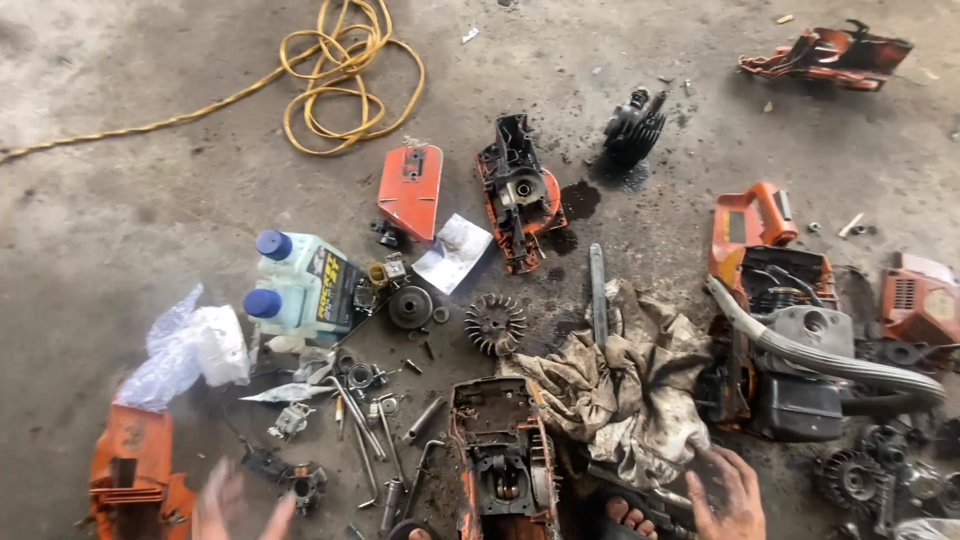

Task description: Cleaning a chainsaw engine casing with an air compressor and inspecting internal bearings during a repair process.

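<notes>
Crankcase [503,470]: near centre on floor [120,200], between both hands.
Around: rag [625,385] just right, tools [385,440] left, flywheel [494,323] beyond.
Left hand [235,505]: blurred, fingers spread, grasping nothing.
Right hand [730,490]: flat, released, beside rag.

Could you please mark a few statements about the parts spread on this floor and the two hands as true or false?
1. The right hand rests at the edge of the dirty rag. True.
2. The left hand grips a bottle. False: it is blurred, fingers spread, near the small metal parts, and seems to hold nothing.
3. Two bottles with blue caps lie side by side. True.
4. The yellow cord is wound around the finned cylinder. False: it lies coiled apart on the concrete floor.
5. An open orange engine case sits between the hands. True.
</notes>
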